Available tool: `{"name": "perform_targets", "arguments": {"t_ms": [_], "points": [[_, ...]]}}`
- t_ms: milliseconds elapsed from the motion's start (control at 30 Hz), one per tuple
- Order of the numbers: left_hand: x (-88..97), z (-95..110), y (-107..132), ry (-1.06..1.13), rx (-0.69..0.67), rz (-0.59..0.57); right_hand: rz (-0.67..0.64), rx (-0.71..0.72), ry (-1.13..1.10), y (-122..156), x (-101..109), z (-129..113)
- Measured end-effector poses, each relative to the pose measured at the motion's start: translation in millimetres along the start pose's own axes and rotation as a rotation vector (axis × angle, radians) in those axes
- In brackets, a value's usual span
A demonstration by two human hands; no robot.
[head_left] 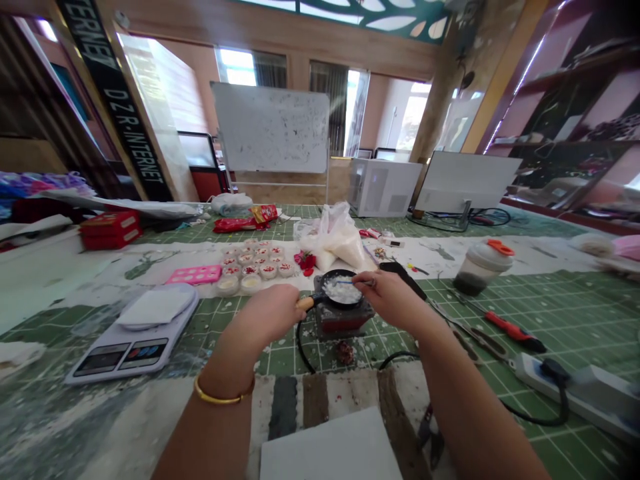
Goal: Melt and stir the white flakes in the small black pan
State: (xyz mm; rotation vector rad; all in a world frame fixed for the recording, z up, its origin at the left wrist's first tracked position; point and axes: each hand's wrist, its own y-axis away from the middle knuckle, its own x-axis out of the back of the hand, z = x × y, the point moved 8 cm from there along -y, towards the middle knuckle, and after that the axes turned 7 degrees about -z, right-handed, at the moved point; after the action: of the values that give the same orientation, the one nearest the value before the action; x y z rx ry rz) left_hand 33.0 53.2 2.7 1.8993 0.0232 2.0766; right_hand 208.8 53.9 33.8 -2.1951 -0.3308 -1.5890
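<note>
A small black pan (341, 289) holding white flakes sits on a little red heater (343, 319) in the middle of the green cutting mat. My left hand (273, 311) is closed around the pan's wooden handle. My right hand (389, 295) is pinched on a thin stick (356, 283) whose tip rests in the white flakes. A gold bangle is on my left wrist.
A digital scale (134, 333) sits at the left. Behind the pan are several small filled cups (255, 265), a pink mould (195, 274) and a plastic bag of white flakes (340, 240). A lidded cup (481, 267), red-handled tools (515, 331) and a power strip (575, 387) lie on the right.
</note>
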Motion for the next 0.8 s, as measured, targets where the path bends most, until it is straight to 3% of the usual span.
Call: {"name": "perform_targets", "arguments": {"t_ms": [67, 233, 367, 533, 700, 800], "points": [[0.3, 1.2, -0.3, -0.004, -0.005, 0.001, -0.001, -0.039, 0.035, 1.2, 2.1, 4.5], [0.1, 0.5, -1.1, -0.01, 0.01, 0.002, -0.061, 0.086, -0.033, 4.2, 1.3, -4.3], [-0.8, -0.2, -0.9, -0.003, -0.004, -0.008, -0.028, -0.032, 0.049, 5.3, 5.9, 3.5], [-2.0, -1.3, -2.3, -0.008, 0.017, -0.021, -0.089, 0.114, -0.061, 8.0, 0.8, -13.1], [-0.8, -1.4, -2.3, 0.015, 0.003, -0.011, -0.016, -0.044, 0.035, 3.1, 4.5, 3.3], [-0.7, -1.9, -2.2, 0.021, 0.0, -0.008, -0.052, 0.032, -0.025, 5.5, 3.1, -3.1]]}}
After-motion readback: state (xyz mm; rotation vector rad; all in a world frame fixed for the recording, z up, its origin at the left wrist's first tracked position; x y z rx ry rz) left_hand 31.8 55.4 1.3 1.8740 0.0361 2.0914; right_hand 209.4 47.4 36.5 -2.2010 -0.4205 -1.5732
